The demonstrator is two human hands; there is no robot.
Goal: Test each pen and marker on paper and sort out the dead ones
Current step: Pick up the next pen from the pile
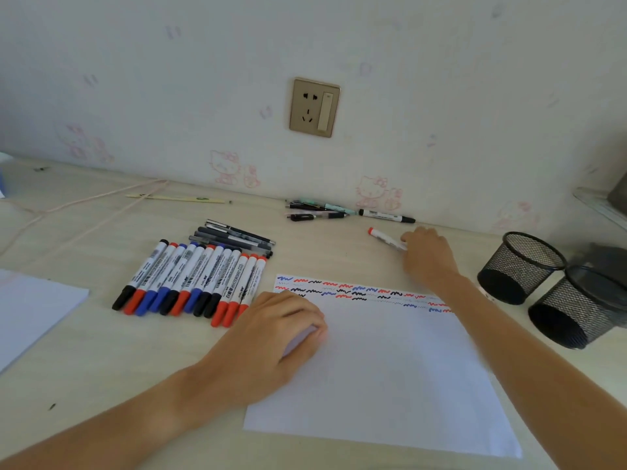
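Head view, tabletop (101,385) against a wall.

Paper (380,378): white sheet at the near edge, right of centre. Rows of red, blue and black squiggles run along its far edge.

Left hand (271,337): rests on the paper's left edge, fingers curled under, knuckles up; whether it holds anything cannot be told.

Right hand (428,253): reaches beyond the paper's far right corner, fingers curled round one end of a red marker (386,239). The marker lies low over the tabletop, its red end pointing left and away.

Marker row (190,283): capped whiteboard markers side by side, left of the paper's far left corner; black, red and blue caps toward the near edge.

Dark pens (237,237): small bundle just behind the marker row.

Far pens (319,210): cluster along the wall edge, behind the paper.

Black marker (386,216): just right of the far pens, at the wall edge, near the red marker.

Mesh cups (549,286): two black ones on their sides at the right edge, mouths toward the near edge.

Paper stack (30,310): white, at the left edge.

Wall socket (315,107): above the far pens.
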